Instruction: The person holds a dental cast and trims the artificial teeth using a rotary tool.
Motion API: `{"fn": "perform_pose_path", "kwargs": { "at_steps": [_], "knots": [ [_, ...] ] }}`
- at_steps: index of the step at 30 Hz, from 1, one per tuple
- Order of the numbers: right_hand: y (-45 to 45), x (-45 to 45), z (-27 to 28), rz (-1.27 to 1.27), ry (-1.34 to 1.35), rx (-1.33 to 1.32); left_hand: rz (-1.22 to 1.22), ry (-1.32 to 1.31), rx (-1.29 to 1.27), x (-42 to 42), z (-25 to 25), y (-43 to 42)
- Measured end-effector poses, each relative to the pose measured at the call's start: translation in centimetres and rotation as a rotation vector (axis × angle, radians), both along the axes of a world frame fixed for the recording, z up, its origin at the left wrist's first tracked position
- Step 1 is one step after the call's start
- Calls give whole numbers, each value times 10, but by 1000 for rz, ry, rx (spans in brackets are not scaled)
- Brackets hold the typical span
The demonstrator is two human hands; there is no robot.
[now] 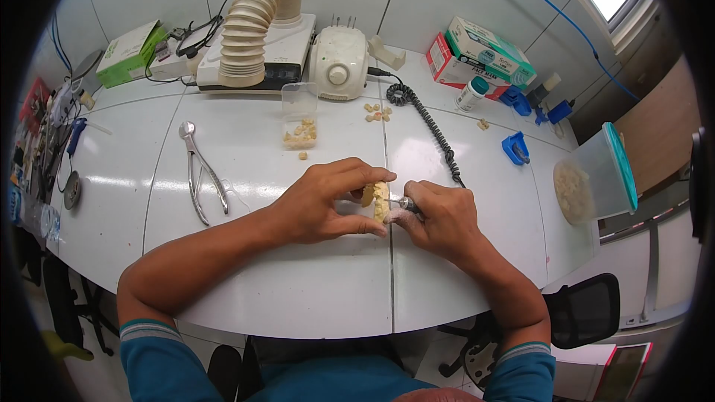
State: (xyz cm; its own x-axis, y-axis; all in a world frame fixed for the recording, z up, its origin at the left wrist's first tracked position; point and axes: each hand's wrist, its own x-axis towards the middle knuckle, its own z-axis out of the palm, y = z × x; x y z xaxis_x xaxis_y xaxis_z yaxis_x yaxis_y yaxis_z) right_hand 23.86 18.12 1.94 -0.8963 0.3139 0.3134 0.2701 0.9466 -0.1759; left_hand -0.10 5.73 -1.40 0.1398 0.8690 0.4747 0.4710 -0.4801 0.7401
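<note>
My left hand (pixel 333 199) holds a yellowish dental model (pixel 381 202) upright between thumb and fingers, above the white table. In my right hand (pixel 444 216) is a rotary handpiece (pixel 409 206), its thin tip touching or very close to the model's right side. The fingers of my right hand are wrapped round the handpiece and hide much of it. A coiled black cord (pixel 434 132) leads from the white control unit (pixel 339 63) down to my right hand.
Plier-like metal tool (pixel 199 167) left; clear box of tooth-coloured pieces (pixel 299 123) beyond my left hand. Ribbed suction hose (pixel 249 26) at the back. Glove boxes (pixel 484 52), white bottle (pixel 471 94), blue tray (pixel 515 148) and lidded plastic container (pixel 596 175) stand right.
</note>
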Motion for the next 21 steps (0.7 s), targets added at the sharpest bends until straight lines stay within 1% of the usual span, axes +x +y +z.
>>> {"fn": "perform_pose_path", "kwargs": {
  "at_steps": [4, 7, 13, 21],
  "knots": [
    [0, 0, 2, 21, -6, -4, 3, 24, -2, -1, 0, 0],
    [0, 1, 3, 21, -29, -4, 10, 31, -56, -1, 5, -3],
    [-1, -1, 1, 15, 23, -15, 2, 21, -51, -1, 6, -2],
    [-1, -1, 1, 17, 8, -25, 6, 23, -53, -2, 3, -2]
  ]
}}
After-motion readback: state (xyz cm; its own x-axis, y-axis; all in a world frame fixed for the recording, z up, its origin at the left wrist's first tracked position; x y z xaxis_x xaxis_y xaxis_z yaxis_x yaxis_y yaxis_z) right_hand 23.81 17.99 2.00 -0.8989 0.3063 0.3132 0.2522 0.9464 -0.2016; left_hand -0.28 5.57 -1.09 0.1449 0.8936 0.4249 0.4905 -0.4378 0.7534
